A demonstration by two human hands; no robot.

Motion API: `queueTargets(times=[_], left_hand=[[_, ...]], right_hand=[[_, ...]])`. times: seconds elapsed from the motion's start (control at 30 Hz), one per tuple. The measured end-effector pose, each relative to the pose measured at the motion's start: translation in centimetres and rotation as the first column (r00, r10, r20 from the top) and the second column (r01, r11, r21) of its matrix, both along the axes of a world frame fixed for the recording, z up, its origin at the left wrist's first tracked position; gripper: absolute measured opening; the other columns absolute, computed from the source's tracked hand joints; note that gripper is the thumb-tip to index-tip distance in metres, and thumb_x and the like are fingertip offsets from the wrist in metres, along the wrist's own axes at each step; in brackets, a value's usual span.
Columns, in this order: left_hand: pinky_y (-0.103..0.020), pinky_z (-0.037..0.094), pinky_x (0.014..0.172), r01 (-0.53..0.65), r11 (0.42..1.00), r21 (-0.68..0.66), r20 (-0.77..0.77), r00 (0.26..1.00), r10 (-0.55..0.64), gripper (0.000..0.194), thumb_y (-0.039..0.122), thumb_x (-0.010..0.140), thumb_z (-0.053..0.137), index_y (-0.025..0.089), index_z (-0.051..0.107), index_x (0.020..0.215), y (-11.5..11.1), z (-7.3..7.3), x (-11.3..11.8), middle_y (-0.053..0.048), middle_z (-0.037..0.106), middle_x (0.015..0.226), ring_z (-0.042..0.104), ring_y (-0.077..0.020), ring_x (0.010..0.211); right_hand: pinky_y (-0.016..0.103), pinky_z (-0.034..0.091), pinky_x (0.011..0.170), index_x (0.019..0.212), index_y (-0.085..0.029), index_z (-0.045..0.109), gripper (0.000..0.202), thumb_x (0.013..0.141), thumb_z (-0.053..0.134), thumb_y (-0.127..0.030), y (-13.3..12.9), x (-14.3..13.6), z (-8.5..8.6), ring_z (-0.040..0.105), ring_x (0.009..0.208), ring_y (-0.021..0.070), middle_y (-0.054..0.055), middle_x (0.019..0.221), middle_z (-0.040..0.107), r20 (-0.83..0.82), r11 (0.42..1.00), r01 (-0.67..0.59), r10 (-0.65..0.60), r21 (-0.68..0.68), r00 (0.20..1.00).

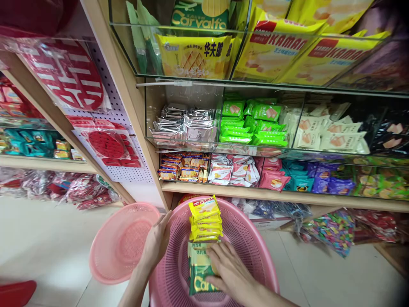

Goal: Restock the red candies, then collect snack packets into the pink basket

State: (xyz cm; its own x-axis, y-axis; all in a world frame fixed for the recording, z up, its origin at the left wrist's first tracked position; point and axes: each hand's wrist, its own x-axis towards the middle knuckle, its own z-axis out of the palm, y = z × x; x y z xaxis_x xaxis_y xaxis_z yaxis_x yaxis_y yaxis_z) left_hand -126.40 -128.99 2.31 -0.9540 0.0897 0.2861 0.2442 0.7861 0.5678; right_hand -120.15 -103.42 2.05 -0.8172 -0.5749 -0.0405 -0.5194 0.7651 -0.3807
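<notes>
A large pink plastic basket (265,260) stands in front of me below the shelves. Inside it, a row of small yellow KAMAN snack packs (206,221) overlaps at the far side. Green Carvalfa snack packs (198,268) lie nearer to me. My right hand (230,268) rests on the green packs with its fingers spread, covering their right part. Against the basket's left rim lies my left hand (158,238), fingers stretched out along the outside; its thumb is hard to make out.
Left of the large basket, a smaller pink basket (108,256) sits on the tiled floor. A wooden shelf (287,198) with glass-fronted compartments of wrapped snacks rises just behind. Bagged goods (332,230) lie under it at right. Something red (15,294) shows at lower left.
</notes>
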Motion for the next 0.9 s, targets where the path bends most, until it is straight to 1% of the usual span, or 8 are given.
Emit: queueTargets(times=[0.1, 0.13, 0.2, 0.27, 0.33, 0.63, 0.83, 0.9], left_hand=[[-0.031, 0.054, 0.076, 0.0, 1.0, 0.0, 0.02, 1.0, 0.0, 0.038, 0.02, 0.09, 0.034, 0.013, 0.056, 0.12, 0.0, 0.0, 0.0, -0.012, 0.068, 0.104, 0.067, -0.0207, 0.091], [-0.031, 0.054, 0.076, 0.001, 1.0, 0.0, 0.025, 1.0, -0.001, 0.038, 0.02, 0.09, 0.034, 0.013, 0.056, 0.12, 0.0, 0.0, 0.0, -0.012, 0.068, 0.104, 0.067, -0.0208, 0.091], [-0.031, 0.054, 0.076, -0.001, 1.0, 0.001, 0.021, 1.0, 0.001, 0.038, 0.021, 0.09, 0.034, 0.013, 0.056, 0.12, 0.0, -0.1, 0.0, -0.012, 0.069, 0.103, 0.067, -0.0206, 0.091], [-0.031, 0.054, 0.077, -0.005, 1.0, 0.007, 0.014, 1.0, 0.005, 0.038, 0.021, 0.09, 0.034, 0.013, 0.056, 0.12, 0.0, -0.3, 0.0, -0.012, 0.068, 0.105, 0.067, -0.0205, 0.092], [-0.031, 0.054, 0.08, -0.005, 1.0, 0.013, 0.007, 1.0, 0.005, 0.038, 0.021, 0.09, 0.035, 0.012, 0.056, 0.12, -0.1, -0.5, 0.0, -0.013, 0.068, 0.107, 0.066, -0.0207, 0.095], [-0.034, 0.053, 0.085, -0.001, 0.999, 0.034, -0.012, 1.0, 0.001, 0.038, 0.021, 0.09, 0.035, 0.017, 0.055, 0.122, -0.2, -1.0, 0.1, -0.011, 0.067, 0.113, 0.064, -0.0202, 0.1], [-0.036, 0.055, 0.084, -0.004, 0.999, 0.051, -0.016, 1.0, 0.005, 0.039, 0.024, 0.089, 0.036, 0.015, 0.054, 0.123, -0.4, -1.5, 0.1, -0.012, 0.068, 0.111, 0.065, -0.0222, 0.098], [-0.035, 0.055, 0.083, -0.035, 0.998, 0.061, -0.047, 0.998, 0.038, 0.038, 0.027, 0.088, 0.039, 0.018, 0.056, 0.122, -0.6, -1.8, 0.2, -0.009, 0.069, 0.11, 0.066, -0.0233, 0.098]], right_hand=[[0.053, 0.031, 0.105, 0.137, -0.021, 0.034, 0.084, 0.069, 0.065, -0.06, -0.2, 0.7, -0.8, 0.042, 0.124, 0.0337, 0.015, 0.137, 0.046, -0.081, 0.973, -0.228, 0.229, 0.022, 0.97], [0.053, 0.031, 0.105, 0.138, -0.021, 0.032, 0.084, 0.07, 0.063, -0.059, -0.4, 0.9, -1.1, 0.04, 0.127, 0.0341, 0.016, 0.14, 0.043, -0.115, 0.958, -0.282, 0.286, 0.051, 0.951], [0.051, 0.033, 0.104, 0.137, -0.021, 0.034, 0.069, 0.079, 0.06, -0.047, -0.9, 1.0, -1.6, 0.042, 0.126, 0.0321, 0.016, 0.141, 0.044, -0.199, 0.942, -0.312, 0.332, 0.125, 0.922], [0.048, 0.038, 0.101, 0.134, -0.023, 0.039, 0.048, 0.088, 0.052, -0.03, -1.6, 0.9, -1.9, 0.049, 0.121, 0.0279, 0.014, 0.136, 0.05, -0.288, 0.943, -0.282, 0.324, 0.179, 0.901], [0.045, 0.042, 0.097, 0.131, -0.024, 0.043, 0.039, 0.092, 0.044, -0.021, -2.2, 0.7, -1.8, 0.054, 0.115, 0.0246, 0.011, 0.13, 0.057, -0.344, 0.947, -0.256, 0.311, 0.195, 0.886], [0.043, 0.046, 0.092, 0.125, -0.021, 0.049, 0.033, 0.093, 0.041, -0.023, -2.2, -0.1, -1.6, 0.055, 0.113, 0.0248, 0.01, 0.127, 0.059, -0.375, 0.942, -0.275, 0.33, 0.194, 0.867], [0.042, 0.048, 0.09, 0.126, -0.021, 0.048, 0.035, 0.092, 0.044, -0.026, -1.6, -0.6, -2.5, 0.057, 0.109, 0.0241, 0.01, 0.125, 0.06, -0.465, 0.946, -0.269, 0.323, 0.181, 0.824], [0.039, 0.051, 0.085, 0.125, -0.023, 0.05, 0.034, 0.092, 0.045, -0.028, -1.5, -1.1, -2.4, 0.061, 0.102, 0.0229, 0.008, 0.12, 0.064, -0.517, 0.943, -0.282, 0.334, 0.18, 0.788]])
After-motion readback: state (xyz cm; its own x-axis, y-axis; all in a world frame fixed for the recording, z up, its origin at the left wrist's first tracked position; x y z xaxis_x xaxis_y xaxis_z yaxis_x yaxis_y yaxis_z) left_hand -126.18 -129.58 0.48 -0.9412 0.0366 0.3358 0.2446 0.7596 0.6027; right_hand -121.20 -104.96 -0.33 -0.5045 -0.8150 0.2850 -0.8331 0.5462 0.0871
